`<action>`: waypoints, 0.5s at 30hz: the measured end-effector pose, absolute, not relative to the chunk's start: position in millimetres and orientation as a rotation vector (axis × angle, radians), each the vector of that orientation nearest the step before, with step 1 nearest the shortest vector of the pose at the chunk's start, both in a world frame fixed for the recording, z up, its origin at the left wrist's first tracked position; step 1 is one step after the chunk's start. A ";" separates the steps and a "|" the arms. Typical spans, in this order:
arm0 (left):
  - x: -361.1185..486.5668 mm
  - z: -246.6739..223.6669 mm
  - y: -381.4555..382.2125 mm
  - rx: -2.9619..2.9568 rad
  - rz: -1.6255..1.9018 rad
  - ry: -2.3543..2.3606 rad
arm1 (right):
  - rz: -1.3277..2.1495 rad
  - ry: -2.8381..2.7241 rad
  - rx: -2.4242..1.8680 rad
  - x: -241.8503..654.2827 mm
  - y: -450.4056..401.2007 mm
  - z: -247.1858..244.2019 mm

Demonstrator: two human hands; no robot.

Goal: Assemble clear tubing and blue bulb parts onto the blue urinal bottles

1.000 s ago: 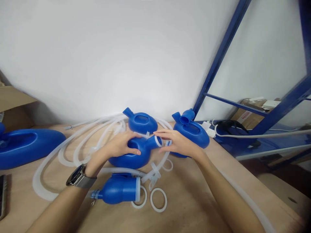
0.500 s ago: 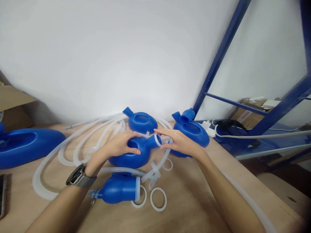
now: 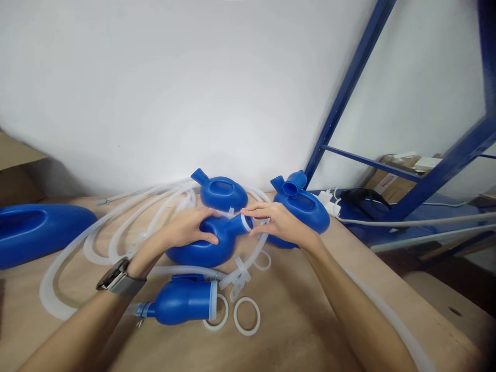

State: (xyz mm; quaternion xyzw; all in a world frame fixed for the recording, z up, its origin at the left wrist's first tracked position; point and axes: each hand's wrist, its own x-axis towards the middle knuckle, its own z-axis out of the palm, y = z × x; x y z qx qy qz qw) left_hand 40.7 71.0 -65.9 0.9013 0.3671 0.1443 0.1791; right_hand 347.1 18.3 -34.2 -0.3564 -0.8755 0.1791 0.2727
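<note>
A blue plastic urinal bottle (image 3: 201,254) lies on its side in the middle. My left hand (image 3: 189,227) is wrapped over its handle, thumb in front. At the bottle's mouth, facing right, sits a white ring (image 3: 246,223). My right hand (image 3: 275,219) has its fingertips and thumb closed on that ring's edge. Nearer to me lies a blue funnel-shaped receiver (image 3: 182,302) with a pale rim and a clipped tube. Two loose white rings, one beside the receiver (image 3: 247,316) and one farther back (image 3: 263,261), rest on the table, and another is partly behind the receiver's rim.
Behind stand a blue bottle (image 3: 222,194) and, to the right, another blue bottle (image 3: 315,212) with a receiver on top. A large blue bottle (image 3: 46,235) lies left. Coiled translucent tubing (image 3: 52,284) spreads around. A blue metal rack (image 3: 351,88) rises at right.
The whole view has shifted slightly, so things appear a little farther left. Both hands keep nearly the same places on the bottle and its ring.
</note>
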 end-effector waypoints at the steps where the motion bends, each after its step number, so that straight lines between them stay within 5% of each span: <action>1: 40.5 -66.3 71.3 2.549 0.403 1.042 | 0.472 -2.365 -0.949 346.8 18.6 -33.9; 15: 40.2 -67.4 69.9 2.555 0.408 1.091 | 0.453 -2.315 -0.927 343.8 16.0 -40.3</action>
